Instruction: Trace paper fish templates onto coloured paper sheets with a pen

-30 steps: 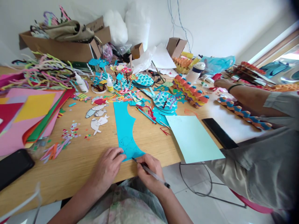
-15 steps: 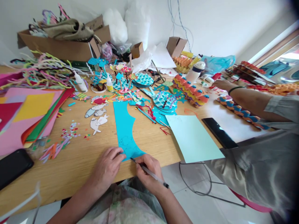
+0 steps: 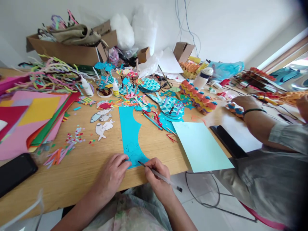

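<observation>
Pinning the near end of a turquoise paper strip (image 3: 130,134) flat against the wooden table (image 3: 79,170), the left hand (image 3: 112,175) lies palm down with its fingers spread and pressed on the paper's left edge — a hold that keeps the sheet from sliding under the tip. The right hand (image 3: 157,179) pinches a thin pen (image 3: 160,175) between thumb and fingers, its point touching the strip's lower right corner just beside faint drawn outlines, the barrel slanting back over the table edge. The strip runs away from the person toward a heap of paper-craft fish and scraps (image 3: 134,96).

Left of it lie grey cut-out fish (image 3: 102,122), a stack of coloured sheets (image 3: 31,122) and a black phone (image 3: 14,173) near the table edge; a small glue bottle (image 3: 115,88) stands farther back. To the right rests a pale green sheet (image 3: 201,147), overhanging the edge, and just beyond it a second black phone (image 3: 228,141). A co-worker's arm (image 3: 260,125) — wristband on — reaches across the far right, the hand near folded orange-and-blue paper garlands (image 3: 197,96); whether it grips anything I cannot tell.
</observation>
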{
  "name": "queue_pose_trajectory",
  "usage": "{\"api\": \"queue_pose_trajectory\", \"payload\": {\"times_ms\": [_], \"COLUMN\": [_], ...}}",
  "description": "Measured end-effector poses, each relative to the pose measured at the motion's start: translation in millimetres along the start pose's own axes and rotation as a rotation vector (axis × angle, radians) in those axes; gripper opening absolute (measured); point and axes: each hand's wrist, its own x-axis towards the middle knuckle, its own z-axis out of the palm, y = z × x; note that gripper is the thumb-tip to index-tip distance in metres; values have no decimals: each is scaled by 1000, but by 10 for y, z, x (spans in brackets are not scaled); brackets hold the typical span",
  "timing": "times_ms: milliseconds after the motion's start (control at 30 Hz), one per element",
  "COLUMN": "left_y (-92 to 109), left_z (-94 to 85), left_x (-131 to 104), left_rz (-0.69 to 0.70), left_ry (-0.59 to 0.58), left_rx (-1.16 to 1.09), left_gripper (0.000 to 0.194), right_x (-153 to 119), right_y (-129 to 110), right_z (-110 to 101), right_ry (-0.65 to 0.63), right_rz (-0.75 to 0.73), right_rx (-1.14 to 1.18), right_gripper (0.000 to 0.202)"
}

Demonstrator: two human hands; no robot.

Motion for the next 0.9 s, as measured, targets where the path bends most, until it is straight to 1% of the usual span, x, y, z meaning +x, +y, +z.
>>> {"api": "queue_pose_trajectory", "payload": {"times_ms": [67, 233, 367, 500, 667, 900], "left_y": [3, 10, 4, 1, -7, -30], "left_z": [-1, -1, 10, 15, 25, 36], "left_x": [2, 8, 9, 11, 8, 3], "left_rz": [-1, -13, -12, -29, -19, -27], "left_ry": [-10, -34, -36, -39, -36, -66], "left_rx": [2, -2, -8, -9, -9, -18], "left_gripper": [31, 32, 36, 37, 37, 34], "right_x": [37, 164, 234, 263, 295, 302], "right_y": [-22, -28, -3, -27, -78, -11], "right_z": [18, 83, 125, 130, 106, 124], "right_ry": [-16, -57, -40, -25, -57, -50], "right_rz": [7, -33, -54, -56, 6, -13], "right_rx": [9, -15, -21, -3, 20, 34], "right_gripper": [7, 6, 6, 6, 13, 9]}}
